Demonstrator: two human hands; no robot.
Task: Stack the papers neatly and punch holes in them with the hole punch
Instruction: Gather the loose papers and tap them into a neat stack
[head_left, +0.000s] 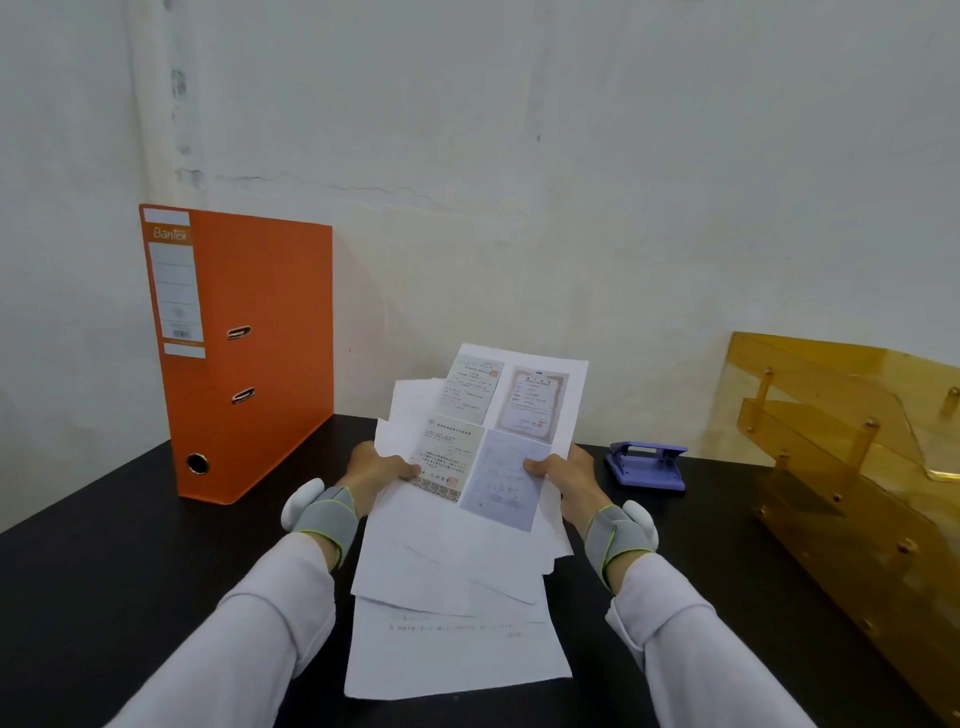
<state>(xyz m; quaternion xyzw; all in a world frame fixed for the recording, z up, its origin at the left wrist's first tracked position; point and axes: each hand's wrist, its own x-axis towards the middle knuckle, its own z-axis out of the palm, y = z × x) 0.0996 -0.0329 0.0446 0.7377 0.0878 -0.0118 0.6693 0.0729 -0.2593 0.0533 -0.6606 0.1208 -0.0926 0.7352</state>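
Gripping an uneven sheaf of papers (498, 441) above the desk (104, 571), the left hand (371, 475) and right hand (569, 480) had fingers clamped on its sides — hole punch (647, 465) just right, loose sheets (457, 644) below.

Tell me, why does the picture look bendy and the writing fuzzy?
Head view: the wide lens bows the edges, so the orange binder leans and the amber tray slants; print on the papers is too soft to read; light is even, with a faint shadow beside the binder.

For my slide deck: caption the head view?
Both hands gather loose papers; hole punch waits nearby.
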